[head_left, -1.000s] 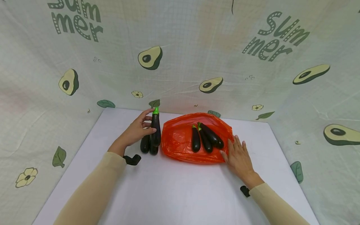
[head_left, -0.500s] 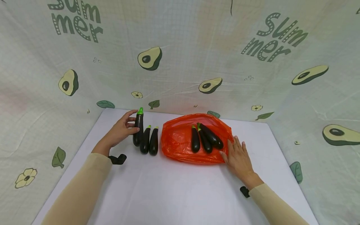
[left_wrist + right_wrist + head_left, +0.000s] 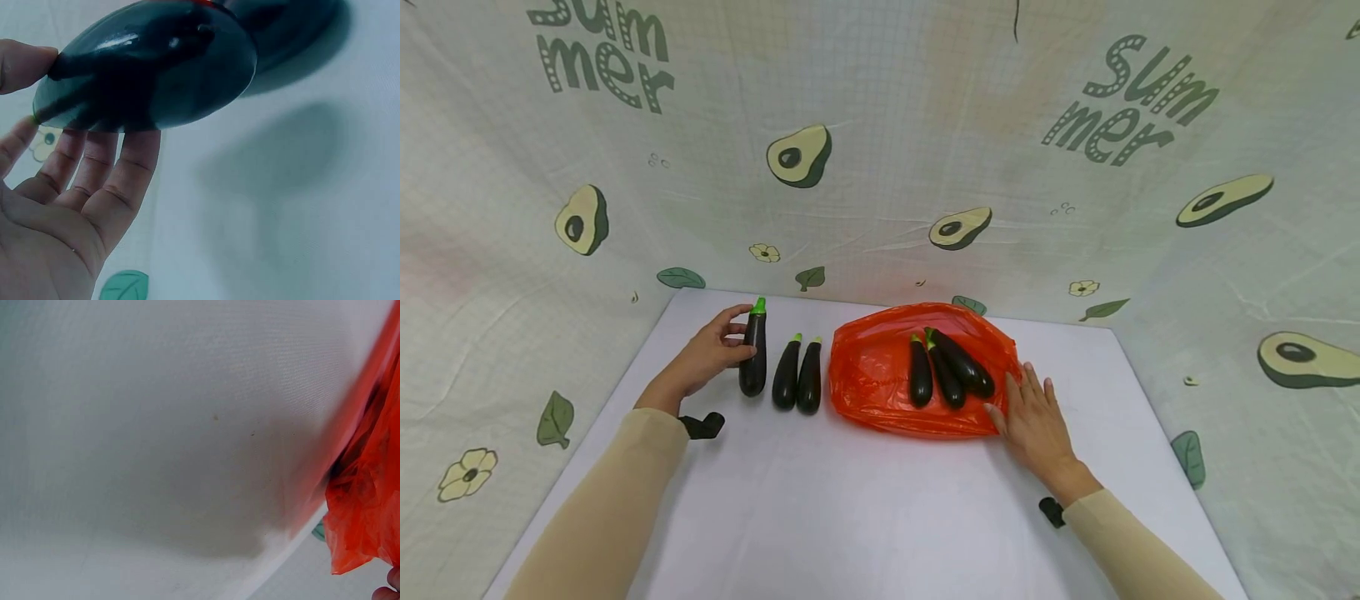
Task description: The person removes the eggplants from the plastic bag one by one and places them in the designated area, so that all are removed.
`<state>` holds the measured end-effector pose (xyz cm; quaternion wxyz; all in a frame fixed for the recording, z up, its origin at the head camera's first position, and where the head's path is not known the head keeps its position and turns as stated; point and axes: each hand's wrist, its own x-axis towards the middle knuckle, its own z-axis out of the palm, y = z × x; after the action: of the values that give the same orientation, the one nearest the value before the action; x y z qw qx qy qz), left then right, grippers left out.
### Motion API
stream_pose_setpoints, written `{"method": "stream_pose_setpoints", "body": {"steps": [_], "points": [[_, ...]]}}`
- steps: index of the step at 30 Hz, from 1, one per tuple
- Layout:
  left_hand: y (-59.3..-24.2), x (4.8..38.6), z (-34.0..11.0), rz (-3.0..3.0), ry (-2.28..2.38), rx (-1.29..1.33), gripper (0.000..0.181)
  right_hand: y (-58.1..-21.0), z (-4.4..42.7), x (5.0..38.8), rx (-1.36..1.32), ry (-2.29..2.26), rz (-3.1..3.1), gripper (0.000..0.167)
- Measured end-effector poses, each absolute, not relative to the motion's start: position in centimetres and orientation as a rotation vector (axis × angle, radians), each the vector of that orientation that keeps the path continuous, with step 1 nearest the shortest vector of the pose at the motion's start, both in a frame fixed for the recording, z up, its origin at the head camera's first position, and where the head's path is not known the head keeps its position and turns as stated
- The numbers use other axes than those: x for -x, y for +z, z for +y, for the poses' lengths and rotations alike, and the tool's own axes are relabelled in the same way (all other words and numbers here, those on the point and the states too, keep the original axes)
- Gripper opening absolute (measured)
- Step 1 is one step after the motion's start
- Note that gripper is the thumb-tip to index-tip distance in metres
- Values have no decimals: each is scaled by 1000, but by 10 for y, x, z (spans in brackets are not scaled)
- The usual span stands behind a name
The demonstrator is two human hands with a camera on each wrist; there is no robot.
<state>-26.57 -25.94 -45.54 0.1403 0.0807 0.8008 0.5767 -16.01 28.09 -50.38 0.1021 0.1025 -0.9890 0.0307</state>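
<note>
My left hand (image 3: 698, 360) pinches a dark eggplant (image 3: 753, 357) with a green cap between thumb and fingers, at the table's left. In the left wrist view that eggplant (image 3: 150, 69) is held off the table, its shadow lying below. Just right of it, two more eggplants, one (image 3: 786, 375) and another (image 3: 809, 379), lie side by side. A red plastic bag (image 3: 872, 367) lies spread out mid-table with three eggplants (image 3: 921, 375) on it. My right hand (image 3: 1039, 423) rests at the bag's right edge, fingers straight. Only fingertips (image 3: 390, 589) of it show in the right wrist view.
The white table (image 3: 865, 508) ends at a back edge against a hanging cloth (image 3: 880, 167) printed with avocados, leaves and lettering. Cloth also hangs along both sides. A black strap piece (image 3: 703, 426) sits at the left wrist, another (image 3: 1052, 512) at the right.
My left hand has carried the eggplant leftward, away from over the two loose eggplants, and slightly lower lately. Those two are now uncovered. The right hand and the bag stay in place.
</note>
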Motion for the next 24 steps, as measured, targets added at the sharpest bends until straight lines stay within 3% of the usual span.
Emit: {"method": "stream_pose_setpoints", "body": {"steps": [24], "points": [[-489, 283, -261, 2365, 1453, -107, 83, -504, 281, 160, -292, 73, -2924, 76]]}}
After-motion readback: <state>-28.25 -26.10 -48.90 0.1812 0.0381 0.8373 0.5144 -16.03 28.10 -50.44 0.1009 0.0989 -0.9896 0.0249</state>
